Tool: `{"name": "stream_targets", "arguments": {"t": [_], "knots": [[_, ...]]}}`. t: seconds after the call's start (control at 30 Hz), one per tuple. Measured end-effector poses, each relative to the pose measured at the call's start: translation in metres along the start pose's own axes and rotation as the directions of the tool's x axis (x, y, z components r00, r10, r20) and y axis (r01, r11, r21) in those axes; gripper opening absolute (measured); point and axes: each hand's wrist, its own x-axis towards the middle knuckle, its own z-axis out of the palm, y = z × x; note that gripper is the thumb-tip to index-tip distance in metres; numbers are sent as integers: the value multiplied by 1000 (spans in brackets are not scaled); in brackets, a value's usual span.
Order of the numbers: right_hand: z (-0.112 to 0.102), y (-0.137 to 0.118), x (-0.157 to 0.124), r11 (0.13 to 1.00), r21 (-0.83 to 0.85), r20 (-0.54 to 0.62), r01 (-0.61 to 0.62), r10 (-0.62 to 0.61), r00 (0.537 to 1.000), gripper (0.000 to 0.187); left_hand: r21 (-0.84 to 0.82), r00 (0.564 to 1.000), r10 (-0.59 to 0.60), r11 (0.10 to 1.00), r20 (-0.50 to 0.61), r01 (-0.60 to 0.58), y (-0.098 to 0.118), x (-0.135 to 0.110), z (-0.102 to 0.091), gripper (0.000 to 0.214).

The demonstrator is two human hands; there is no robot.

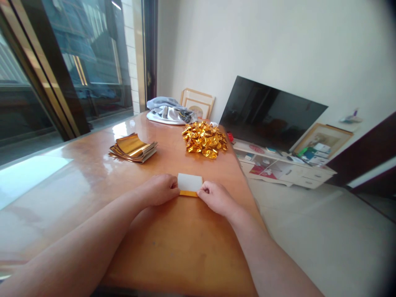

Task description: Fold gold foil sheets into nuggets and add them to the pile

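White-and-gold foil sheet (189,184) sits mid-width on the wooden tabletop (182,243), gripped at its side edges by the curled fingers of the left hand (157,190) and right hand (216,199). Toward the far edge lie a stack of flat gold foil sheets (133,148), a heap of crumpled gold foil (204,139) and a grey cloth (168,111).

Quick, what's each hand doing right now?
Left hand: closed, gripping the folded gold-and-white foil sheet at one edge.
Right hand: closed, gripping its other edge.
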Motion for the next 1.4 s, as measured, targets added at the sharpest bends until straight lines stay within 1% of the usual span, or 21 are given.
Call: {"name": "stream_targets", "arguments": {"t": [0.23,0.43,0.63,0.77,0.87,1.0,1.1,1.2,1.3,1.4], "knots": [[0,-2,-2,999,-35,-15,-8,7,1000,17,-26,1000,-21,999,3,21,3,1,-1,18],[0,0,-2,999,-45,-15,-24,24,1000,16,-40,997,-60,997,46,62,4,5,-4,15],[-1,1,-2,1000,4,6,-26,26,1000,16,-39,992,-37,998,124,43,5,6,-9,16],[-1,2,-2,1000,10,30,-29,28,999,16,-43,994,-27,999,108,32,6,6,-8,15],[0,3,-1,999,27,36,-23,22,999,16,-7,995,-26,1000,100,27,5,6,-5,16],[1,6,1,997,74,61,-32,27,998,16,99,997,-21,995,77,13,2,5,-1,17],[0,8,3,991,123,108,-52,39,993,16,175,997,10,984,71,-22,3,3,-2,17],[-2,9,4,983,165,137,-79,56,989,17,208,997,66,976,32,-71,6,0,-3,13],[-5,8,5,974,202,159,-102,70,985,17,236,983,183,956,-20,-174,10,-2,-2,15],[-8,7,4,968,227,177,-105,65,982,16,244,958,286,931,-23,-272,12,-4,-1,18]]}}
